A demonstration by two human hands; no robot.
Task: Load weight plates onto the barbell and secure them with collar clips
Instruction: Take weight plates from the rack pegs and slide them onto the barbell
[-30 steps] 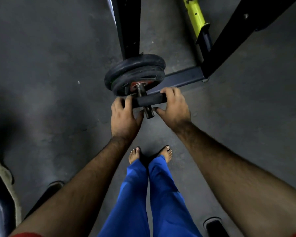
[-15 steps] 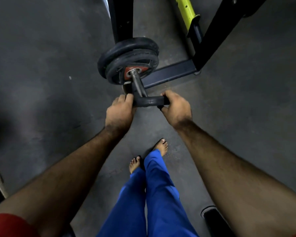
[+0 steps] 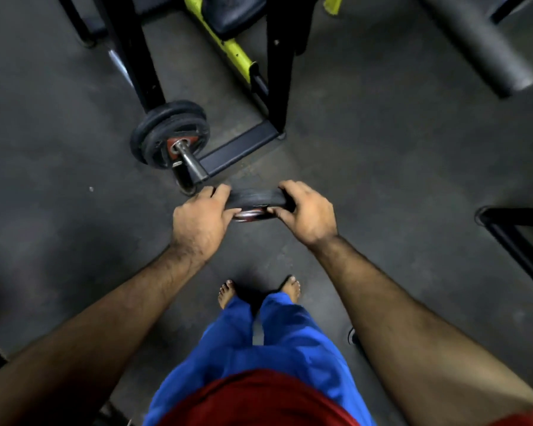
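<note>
We note a dark grey, speckled rubber gym floor (image 3: 382,167), dimly lit, with the black steel frame of a rack (image 3: 240,149) standing on it and a yellow painted beam (image 3: 228,47) running through that frame. A thick grey cylindrical pad (image 3: 480,47) lies well to the right of the rack, and a second black frame corner (image 3: 511,235) sits near the right edge.

The steel barbell sleeve (image 3: 191,162) juts out from the rack's left upright; its long axis runs from upper left to lower right, the free end pointing toward us. Two black rubber-coated round weight plates (image 3: 170,133) with a red hub sit on it, pushed up against the rack side, faces square to the sleeve.

A third small black round weight plate (image 3: 256,198) is off the sleeve, just beyond its free end and to the right of it. We see it nearly edge-on, its flat face turned down-toward us with a metal centre ring showing; its width runs left to right.

Left hand (image 3: 202,221) grips the plate's left rim, fingers over the top, thumb beneath. Right hand (image 3: 308,210) grips the right rim likewise. Both are closed on the plate.

Bare feet (image 3: 228,292) and blue trousers (image 3: 259,348) stand below the plate, apart from the rack.
</note>
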